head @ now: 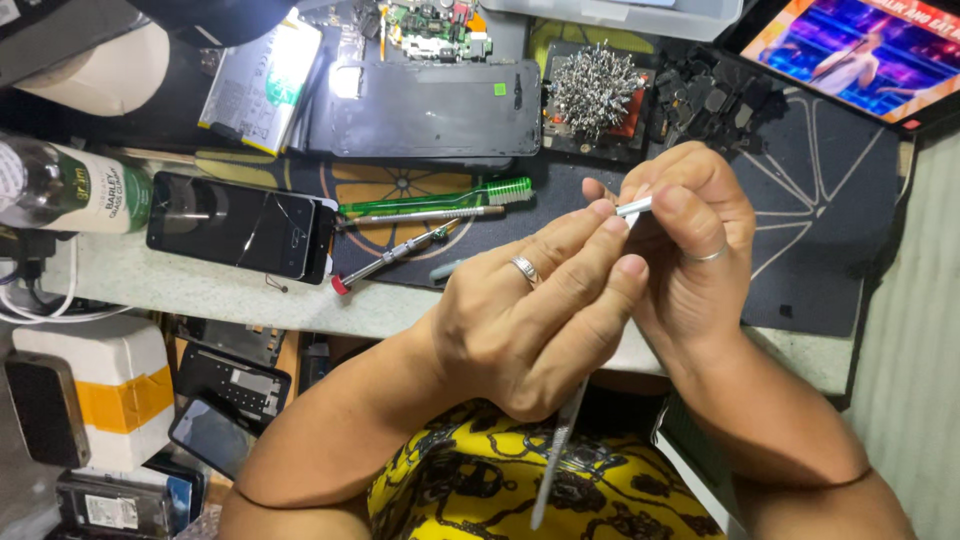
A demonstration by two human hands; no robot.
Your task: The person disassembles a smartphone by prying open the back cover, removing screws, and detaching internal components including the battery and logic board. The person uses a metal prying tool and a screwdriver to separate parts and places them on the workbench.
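Both my hands meet above the front edge of the workbench. My left hand [530, 310], with a ring on one finger, is closed around a thin silver metal tool [556, 455] whose long shaft hangs down toward my lap. My right hand [690, 250], also ringed, pinches the tool's upper silver tip [634, 208] between thumb and fingers. A black phone with a cracked screen [240, 225] lies on the bench to the left, apart from both hands.
A green toothbrush [440, 198], a metal rod and a red-tipped screwdriver [385, 262] lie on the dark mat [820, 230]. Behind are a phone back cover [430, 110], a battery [258, 85], a pile of screws [592, 85], a bottle [70, 188] and a lit tablet [860, 50].
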